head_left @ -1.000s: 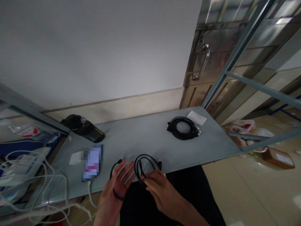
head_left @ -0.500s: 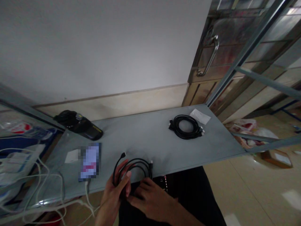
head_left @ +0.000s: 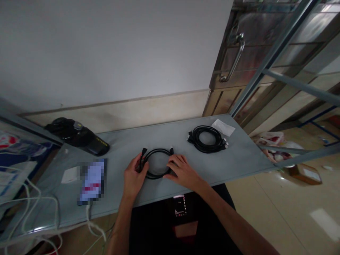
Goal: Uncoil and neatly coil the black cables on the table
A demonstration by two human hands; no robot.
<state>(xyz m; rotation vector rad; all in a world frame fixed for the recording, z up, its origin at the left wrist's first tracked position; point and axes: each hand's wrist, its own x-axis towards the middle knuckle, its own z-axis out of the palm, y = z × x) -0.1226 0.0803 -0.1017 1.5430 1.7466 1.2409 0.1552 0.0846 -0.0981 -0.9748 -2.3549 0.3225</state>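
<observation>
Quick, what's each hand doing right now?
Left hand: closed, holding the left side of the nearer cable.
Right hand: fingers over its right side; can't tell if they grip.

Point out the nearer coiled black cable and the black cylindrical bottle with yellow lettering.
Nearer coiled black cable (head_left: pixel 154 176): head view, on its coil's near side.
Black cylindrical bottle (head_left: pixel 86 140): head view, middle of its body.

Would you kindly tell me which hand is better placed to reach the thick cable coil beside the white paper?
Probably the right hand: it is nearer the thick coil, while the left hand is across the thin coil, farther away. Both are at the thin coil, though.
</observation>
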